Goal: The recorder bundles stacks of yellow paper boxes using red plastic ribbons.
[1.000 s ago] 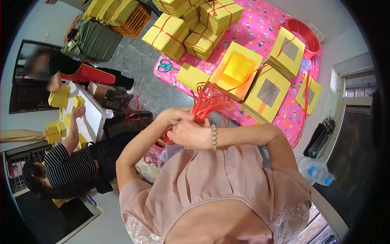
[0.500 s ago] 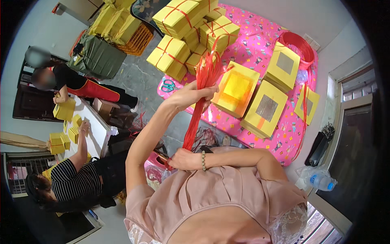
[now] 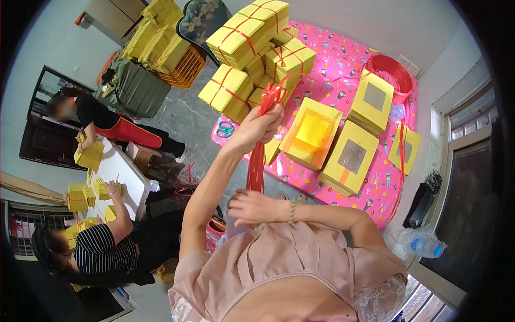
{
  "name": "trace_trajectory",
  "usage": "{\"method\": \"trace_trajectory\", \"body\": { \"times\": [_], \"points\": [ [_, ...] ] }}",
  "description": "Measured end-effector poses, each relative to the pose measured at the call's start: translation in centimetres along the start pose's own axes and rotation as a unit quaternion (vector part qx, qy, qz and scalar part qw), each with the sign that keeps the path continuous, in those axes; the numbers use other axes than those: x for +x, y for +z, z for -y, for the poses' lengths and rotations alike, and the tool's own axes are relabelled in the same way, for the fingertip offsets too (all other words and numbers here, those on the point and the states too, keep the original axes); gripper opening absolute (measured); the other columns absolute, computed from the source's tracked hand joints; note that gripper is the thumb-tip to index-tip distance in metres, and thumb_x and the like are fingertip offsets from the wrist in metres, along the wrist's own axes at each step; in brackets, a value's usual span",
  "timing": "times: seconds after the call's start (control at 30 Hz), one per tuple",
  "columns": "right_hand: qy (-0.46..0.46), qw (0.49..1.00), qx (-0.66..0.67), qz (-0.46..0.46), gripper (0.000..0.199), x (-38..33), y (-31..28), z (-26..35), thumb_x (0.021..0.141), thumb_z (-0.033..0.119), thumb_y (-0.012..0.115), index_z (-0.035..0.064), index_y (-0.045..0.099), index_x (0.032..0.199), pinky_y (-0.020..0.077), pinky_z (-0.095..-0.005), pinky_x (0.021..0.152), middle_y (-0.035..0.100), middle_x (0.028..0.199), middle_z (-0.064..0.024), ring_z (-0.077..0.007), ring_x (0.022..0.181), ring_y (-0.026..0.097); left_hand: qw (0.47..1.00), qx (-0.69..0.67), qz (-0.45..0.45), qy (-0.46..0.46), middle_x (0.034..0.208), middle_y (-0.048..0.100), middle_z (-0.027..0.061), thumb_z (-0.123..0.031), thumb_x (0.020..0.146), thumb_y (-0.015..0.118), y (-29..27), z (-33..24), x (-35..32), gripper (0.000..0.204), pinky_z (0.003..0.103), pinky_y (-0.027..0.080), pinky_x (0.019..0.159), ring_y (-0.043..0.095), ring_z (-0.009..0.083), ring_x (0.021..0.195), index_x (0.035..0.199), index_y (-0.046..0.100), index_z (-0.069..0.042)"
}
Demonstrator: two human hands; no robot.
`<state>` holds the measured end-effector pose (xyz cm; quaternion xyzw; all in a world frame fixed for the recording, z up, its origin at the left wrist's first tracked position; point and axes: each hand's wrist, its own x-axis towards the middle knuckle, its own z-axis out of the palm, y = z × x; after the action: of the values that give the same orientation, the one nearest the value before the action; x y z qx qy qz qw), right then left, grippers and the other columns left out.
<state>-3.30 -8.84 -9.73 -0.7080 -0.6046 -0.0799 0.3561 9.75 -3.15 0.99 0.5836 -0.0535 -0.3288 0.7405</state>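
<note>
My left hand (image 3: 260, 127) is raised in front of me, its fingers closed around a bundle of red plastic strips (image 3: 257, 169). A looped, crinkled tuft sticks out above the fist, while the long strips hang down below it. My right hand (image 3: 256, 208), with a beaded bracelet at the wrist, is in front of my body by the lower end of the strips. Its fingers are stretched and slightly apart, and no strip shows in its grasp. The strips' lowest ends are hidden behind this hand.
A pink patterned table (image 3: 327, 64) bears tied yellow paper stacks (image 3: 228, 91), loose stacks with grey centres (image 3: 353, 153), a red strip coil (image 3: 394, 75) and teal scissors (image 3: 225, 129). Leftward, two people work at a white table (image 3: 126, 188). A plastic bottle (image 3: 426, 247) lies right.
My right hand has let go of the strips' lower part and moved slightly right, its fingers opening. My left hand still grips the bundle; the tuft above it looks shorter and more bunched.
</note>
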Motion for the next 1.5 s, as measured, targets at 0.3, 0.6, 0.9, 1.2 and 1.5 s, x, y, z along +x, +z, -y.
{"method": "trace_trajectory", "body": {
  "times": [0.3,0.6,0.9,1.2,1.5],
  "points": [
    [0.179,0.850,-0.209,-0.450,0.022,1.8,-15.2,-9.9,0.085,0.005,0.049,0.0002,0.052,0.106,0.0402,-0.0382,0.083,0.051,0.105,-0.0145,-0.0317,0.092,0.050,0.997,0.002,-0.070,0.046,0.056,0.030,-0.0087,-0.028,0.094,0.043,-1.8,1.7,-1.3,0.021,0.020,0.016,0.038,0.023,0.0014,0.043,0.083,0.045,-0.011],
    [0.242,0.875,-0.129,-0.399,0.015,2.8,-14.1,-11.3,0.083,0.010,0.055,0.0040,0.062,0.094,0.0427,-0.0372,0.072,0.052,0.085,-0.0095,-0.0257,0.081,0.053,0.968,0.073,-0.155,0.181,0.059,0.035,-0.0075,-0.031,0.095,0.042,-1.1,2.4,-0.3,0.023,0.020,0.023,0.041,0.029,0.0023,0.048,0.088,0.047,-0.009],
    [0.300,0.879,-0.146,-0.341,0.032,3.1,-12.9,-9.5,0.066,-0.008,0.054,-0.0010,0.059,0.096,0.0440,-0.0339,0.070,0.050,0.088,-0.0119,-0.0269,0.086,0.052,0.902,0.211,-0.254,0.277,0.079,0.052,-0.0004,-0.021,0.094,0.043,-2.1,3.6,2.0,0.021,0.024,0.040,0.061,0.048,0.0085,0.070,0.097,0.051,-0.002],
    [0.081,0.910,0.261,-0.312,0.034,5.4,-10.6,-8.6,0.094,0.028,0.043,0.0050,0.048,0.119,0.0289,-0.0344,0.101,0.046,0.122,-0.0133,-0.0234,0.121,0.038,0.811,0.047,-0.318,0.489,0.081,0.053,0.0048,-0.026,0.095,0.041,2.0,1.7,-2.0,0.023,0.021,0.038,0.059,0.048,0.0097,0.071,0.083,0.044,-0.007],
    [0.165,0.846,0.493,0.120,0.031,1.9,-5.7,-5.4,0.089,0.035,0.052,0.0042,0.053,0.096,0.0410,-0.0268,0.047,0.053,0.064,-0.0029,-0.0091,0.050,0.050,0.813,-0.219,-0.109,0.528,0.057,0.025,-0.0023,-0.025,0.096,0.035,-5.4,-4.5,-17.3,0.027,0.022,0.017,0.038,0.018,0.0064,0.042,0.075,0.037,-0.008]
  ]
}}
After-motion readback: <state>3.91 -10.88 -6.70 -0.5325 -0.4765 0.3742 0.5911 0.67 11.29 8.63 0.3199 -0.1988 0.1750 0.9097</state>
